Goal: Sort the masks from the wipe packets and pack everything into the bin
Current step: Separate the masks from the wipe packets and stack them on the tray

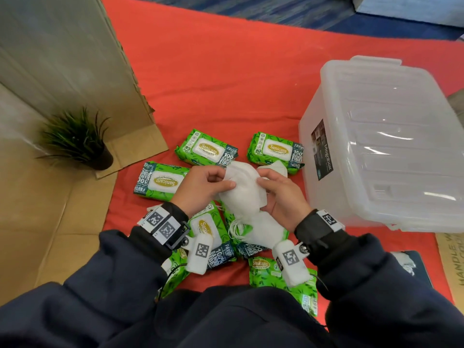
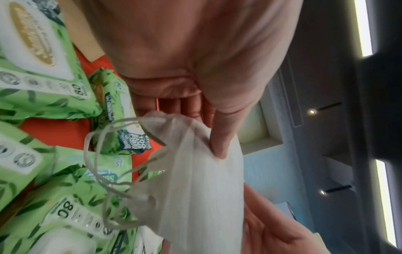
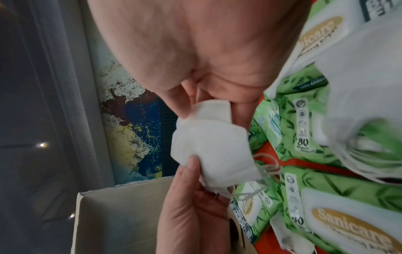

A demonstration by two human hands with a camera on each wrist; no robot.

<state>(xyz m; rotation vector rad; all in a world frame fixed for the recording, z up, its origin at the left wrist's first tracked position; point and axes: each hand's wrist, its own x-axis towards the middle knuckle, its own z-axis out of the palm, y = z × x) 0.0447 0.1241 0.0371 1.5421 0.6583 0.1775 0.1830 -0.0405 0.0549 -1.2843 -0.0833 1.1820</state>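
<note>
Both hands hold a white folded mask [image 1: 244,190] above the pile. My left hand [image 1: 226,181] pinches its left edge with the thumb on top [image 2: 219,146]. My right hand [image 1: 262,189] pinches its right side, and its fingertips [image 3: 204,103] grip the mask [image 3: 213,149]. Ear loops [image 2: 104,154] dangle under it. A second mask [image 1: 263,231] lies on the packets below, and a third [image 1: 276,167] lies behind my right hand. Several green Sanicare wipe packets [image 1: 207,148] are scattered on the red cloth [image 1: 226,71]. The clear plastic bin [image 1: 376,146] stands at the right with its lid on.
An open cardboard box [image 1: 50,209] lies at the left, with a small potted plant [image 1: 82,144] on its flap. Another piece of cardboard [image 1: 452,267] sits at the right edge, below the bin. Blue carpet shows beyond the cloth.
</note>
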